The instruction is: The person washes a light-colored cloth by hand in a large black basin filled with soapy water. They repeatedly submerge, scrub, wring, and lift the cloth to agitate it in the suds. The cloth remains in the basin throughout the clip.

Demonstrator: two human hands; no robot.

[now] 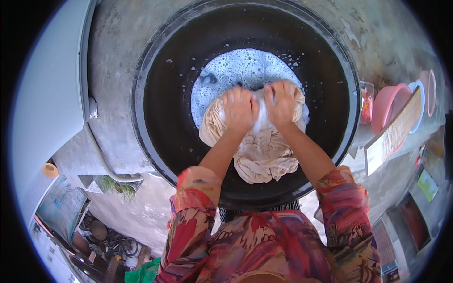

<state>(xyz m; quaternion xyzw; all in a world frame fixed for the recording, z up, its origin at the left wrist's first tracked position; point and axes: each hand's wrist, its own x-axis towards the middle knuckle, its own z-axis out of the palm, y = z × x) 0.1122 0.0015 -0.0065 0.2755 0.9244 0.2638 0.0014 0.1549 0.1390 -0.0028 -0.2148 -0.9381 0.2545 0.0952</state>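
A large black round tub (166,138) stands before me, with foamy, soapy water (244,63) at its bottom. A wet, bunched beige cloth (265,155) lies partly in the suds and partly up the near side of the tub. My left hand (240,108) grips the cloth's left upper part, its fingers curled over the fabric. Beside it, my right hand (282,100) is closed on the upper right part. White foam sits on the cloth between both hands. The undersides of the fingers and the folds under them are hidden.
At the right, a pink basin (389,106), a washboard (400,127), a light blue basin (421,95) and a pink packet (367,108) stand by the tub. A grey hose (101,155) runs at the left, beside a large pale appliance-like body (53,81). Green plastic (143,270) lies lower left.
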